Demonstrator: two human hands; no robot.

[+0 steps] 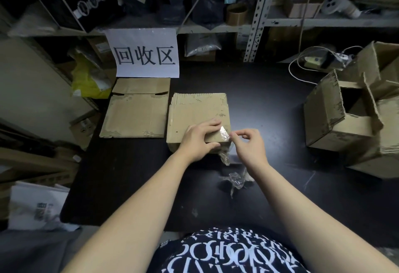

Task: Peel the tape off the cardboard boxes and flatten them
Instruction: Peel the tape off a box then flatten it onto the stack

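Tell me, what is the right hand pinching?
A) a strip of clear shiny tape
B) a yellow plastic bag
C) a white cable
A: the right hand pinches the clear shiny tape strip at the near corner of the brown cardboard box, which the left hand holds.
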